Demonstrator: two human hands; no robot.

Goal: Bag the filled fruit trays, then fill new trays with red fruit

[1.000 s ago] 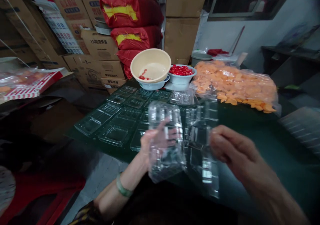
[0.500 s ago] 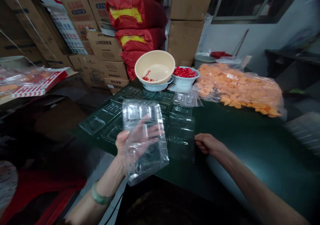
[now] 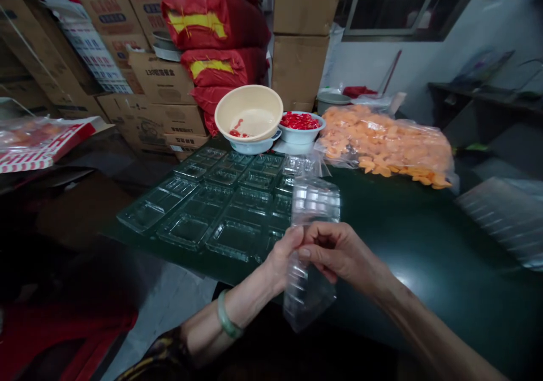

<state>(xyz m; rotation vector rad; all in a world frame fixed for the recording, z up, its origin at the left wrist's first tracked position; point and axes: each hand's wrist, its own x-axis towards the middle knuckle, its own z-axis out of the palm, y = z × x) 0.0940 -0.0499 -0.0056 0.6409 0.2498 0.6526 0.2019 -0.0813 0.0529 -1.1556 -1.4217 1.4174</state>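
A clear plastic tray (image 3: 316, 194), which may be several nested together, is held upright above the front of the table. My left hand (image 3: 282, 259) grips it by its left edge, with the fingers partly hidden behind the plastic. My right hand (image 3: 341, 251) meets the left at that same edge, thumb and fingers pinched on the plastic. Left of my hands, several clear trays with compartments (image 3: 235, 237) lie in rows on the dark green table. A green bangle (image 3: 229, 316) circles my left wrist.
Behind the trays stand a cream basin (image 3: 250, 107) and a pale blue bowl of red pieces (image 3: 301, 128). A bag of orange pieces (image 3: 386, 143) lies at the back right, with more clear trays (image 3: 504, 217) at the right edge. Boxes (image 3: 165, 81) and red sacks (image 3: 216, 19) are stacked beyond.
My left hand has carried the held plastic to the right and turned it more edge-on. My right hand has left the tray on the table and come to the held plastic's edge.
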